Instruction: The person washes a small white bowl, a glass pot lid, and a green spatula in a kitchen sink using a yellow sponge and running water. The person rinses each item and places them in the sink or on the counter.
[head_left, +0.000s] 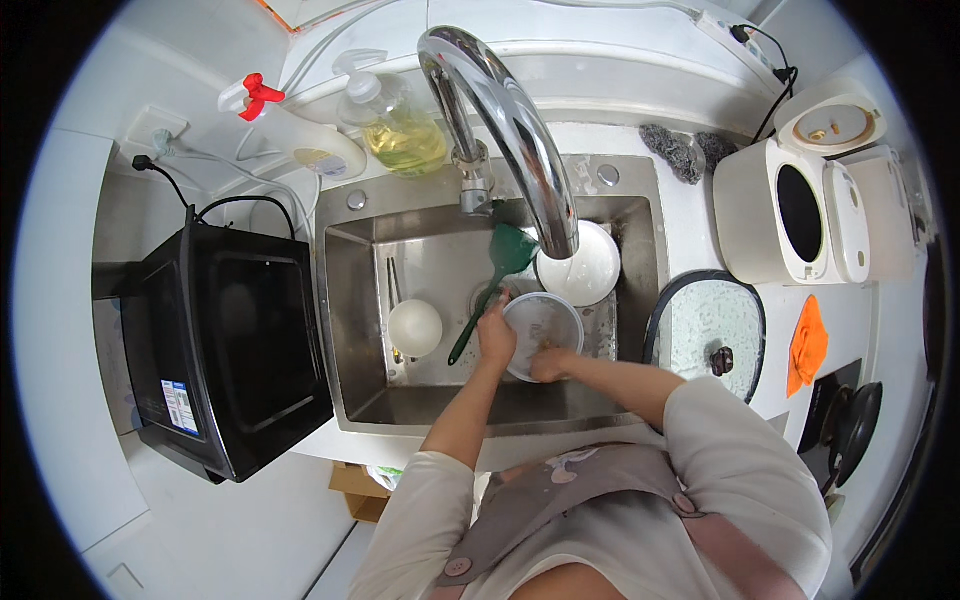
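Note:
My left hand (496, 337) grips the left rim of a round translucent plastic container (541, 319) above the sink's floor. Inside that container, near its lower rim, is my right hand (551, 364); whether its fingers hold anything cannot be told. A green spatula (513, 251) slants beside my left hand, its handle towards the lower left. Behind the container a white bowl (589, 262) lies partly under the chrome faucet (559, 187). To the left, a smaller cream bowl (415, 328) sits in the stainless steel sink (495, 430), with chopsticks (393, 281) beside it.
A black appliance (262, 330) stands left of the sink. Behind are a spray bottle (322, 146) and a pump bottle (405, 142) of yellow liquid. At right are steel wool scourers (671, 152), an open rice cooker (750, 210), a glass lid (697, 322) and an orange cloth (808, 349).

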